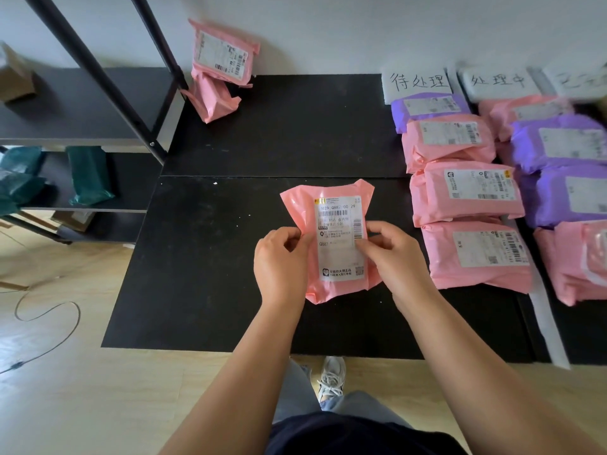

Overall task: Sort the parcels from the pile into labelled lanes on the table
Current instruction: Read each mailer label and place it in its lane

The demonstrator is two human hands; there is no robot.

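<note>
A pink parcel [331,205] with a white shipping label faces up above the black table [213,257], near its middle. My left hand [279,257] pinches its left edge and my right hand [391,254] pinches its right edge beside the label. Two more pink parcels [220,67] lean against the wall at the back, the pile. On the right, the first lane holds one purple and three pink parcels [460,192] below a handwritten sign [417,82]. A second lane [565,178] of purple and pink parcels lies under another sign [497,81].
A third sign [574,78] shows blurred at the far right. A dark shelf rack [82,103] stands to the left with green bags [88,174] on a lower shelf. A cable [49,323] trails across the wooden floor. White strips [548,323] divide the lanes.
</note>
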